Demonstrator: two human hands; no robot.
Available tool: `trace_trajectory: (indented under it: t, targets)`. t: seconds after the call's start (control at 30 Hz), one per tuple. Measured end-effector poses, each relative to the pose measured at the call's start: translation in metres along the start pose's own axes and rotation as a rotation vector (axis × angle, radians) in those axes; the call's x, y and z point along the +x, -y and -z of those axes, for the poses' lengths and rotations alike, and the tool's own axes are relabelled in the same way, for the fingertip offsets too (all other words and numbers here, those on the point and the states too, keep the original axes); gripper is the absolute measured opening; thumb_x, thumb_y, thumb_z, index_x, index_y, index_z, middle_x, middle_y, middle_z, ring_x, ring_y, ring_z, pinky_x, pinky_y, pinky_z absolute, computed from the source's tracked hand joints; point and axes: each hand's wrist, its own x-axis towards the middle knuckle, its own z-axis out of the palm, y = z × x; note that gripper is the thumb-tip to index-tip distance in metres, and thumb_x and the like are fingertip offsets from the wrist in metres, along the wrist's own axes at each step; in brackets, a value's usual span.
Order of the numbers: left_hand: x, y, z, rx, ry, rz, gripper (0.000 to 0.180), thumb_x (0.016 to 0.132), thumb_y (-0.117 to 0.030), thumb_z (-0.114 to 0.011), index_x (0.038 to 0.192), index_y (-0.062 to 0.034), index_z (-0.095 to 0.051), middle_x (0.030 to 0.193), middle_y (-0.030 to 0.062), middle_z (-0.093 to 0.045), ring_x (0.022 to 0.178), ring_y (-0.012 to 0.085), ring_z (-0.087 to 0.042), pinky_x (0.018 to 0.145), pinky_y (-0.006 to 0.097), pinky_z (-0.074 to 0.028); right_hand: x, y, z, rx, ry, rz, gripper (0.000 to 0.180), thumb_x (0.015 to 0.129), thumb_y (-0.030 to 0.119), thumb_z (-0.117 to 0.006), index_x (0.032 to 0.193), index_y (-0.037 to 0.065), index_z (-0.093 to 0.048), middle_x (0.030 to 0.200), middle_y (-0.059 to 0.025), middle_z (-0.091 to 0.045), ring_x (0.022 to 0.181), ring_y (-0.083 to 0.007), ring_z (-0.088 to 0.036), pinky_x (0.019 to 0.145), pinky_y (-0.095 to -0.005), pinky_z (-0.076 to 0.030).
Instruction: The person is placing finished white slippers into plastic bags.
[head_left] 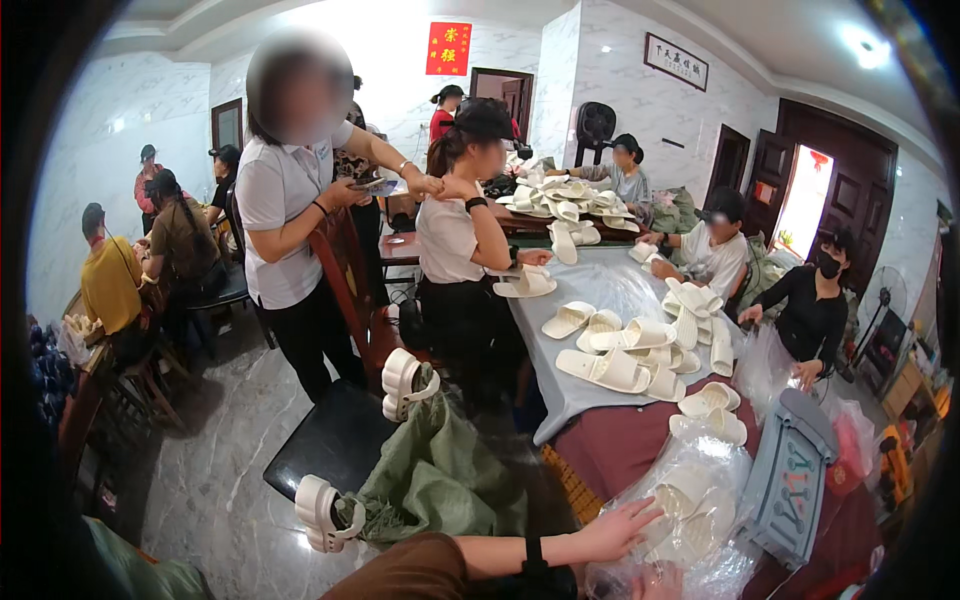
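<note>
A: Head view. What's the left hand [615,528] doing?

B: Forearm comes in from the lower edge, black band at the wrist. Hand lies flat, fingers stretched out and slightly spread, fingertips touching a clear plastic bag [690,500] of white slippers. Not pinching anything.

A: Right hand [660,580]?

B: Only a sliver shows at the bottom edge, just beside the same bag. Can't tell how its fingers stand.

A: Where's the bag?

B: On the dark red cloth at the near end of the table [620,440], right in front of the wearer. A grey moulded tray [790,470] lies just right of it.

A: Other stuff?

B: Loose white slippers [625,350] on the grey sheet further up the table. Green woven sack [440,470] draped over a black chair [330,440] to the left, with white slippers resting on it. Several people seated and standing around the table; one person in a white shirt [285,200] stands at left.
</note>
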Motion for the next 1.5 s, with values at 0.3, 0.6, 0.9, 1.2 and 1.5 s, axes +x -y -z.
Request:
trace_trajectory:
  t: [0.3, 0.6, 0.9, 1.2, 1.5]
  targets:
    - [-0.026, 0.000, 0.009, 0.094, -0.093, 0.167, 0.072, 0.093, -0.026, -0.062, 0.153, -0.0096, -0.026, 0.145, 0.0286, -0.039, 0.129, 0.0454, -0.043, 0.105, 0.050, -0.041, 0.035, -0.004, 0.005, -0.044, -0.270, 0.185, 0.039, 0.089, 0.016, -0.056, 0.127, 0.007, -0.060, 0.123, -0.0221, -0.060, 0.116, -0.0422, -0.052, 0.101, -0.0543, -0.040]
    - [-0.033, 0.011, 0.006, -0.003, 0.049, 0.351, 0.080, 0.082, -0.010, -0.063, 0.153, -0.0146, -0.028, 0.112, 0.0265, -0.054, 0.096, 0.0442, -0.062, 0.080, 0.050, -0.053, 0.040, 0.017, -0.014, 0.079, -0.144, 0.100, 0.032, 0.085, 0.014, -0.063, 0.115, 0.005, -0.064, 0.107, -0.0178, -0.059, 0.097, -0.0379, -0.058, 0.082, -0.0486, -0.049]
    - [-0.025, 0.012, 0.028, -0.105, -0.100, 0.252, 0.068, 0.082, 0.003, -0.054, 0.146, -0.0134, -0.042, 0.103, 0.0199, -0.057, 0.092, 0.0390, -0.062, 0.080, 0.045, -0.052, 0.073, 0.019, -0.024, -0.003, -0.225, -0.015, 0.051, 0.086, 0.027, -0.068, 0.134, 0.012, -0.056, 0.146, -0.0195, -0.042, 0.123, -0.0362, -0.050, 0.096, -0.0487, -0.045]
    - [-0.034, 0.026, 0.068, -0.517, 0.177, 0.270, 0.078, 0.081, -0.004, -0.074, 0.150, -0.0073, -0.037, 0.128, 0.0102, -0.056, 0.086, 0.0111, -0.062, 0.070, 0.025, -0.052, -0.020, 0.018, 0.059, 0.633, -0.188, -0.020, 0.019, 0.091, 0.018, -0.066, 0.104, 0.004, -0.071, 0.116, -0.0155, -0.065, 0.096, -0.0227, -0.064, 0.072, -0.0325, -0.052]
    - [-0.001, 0.066, 0.036, -0.414, -0.177, 0.291, 0.046, 0.089, -0.015, -0.070, 0.131, -0.0033, -0.057, 0.108, 0.0129, -0.065, 0.085, 0.0176, -0.065, 0.074, 0.030, -0.054, -0.007, -0.092, 0.051, 0.594, -0.717, -0.619, 0.034, 0.089, 0.018, -0.070, 0.118, 0.002, -0.065, 0.091, -0.0080, -0.066, 0.069, -0.0169, -0.061, 0.062, -0.0279, -0.049]
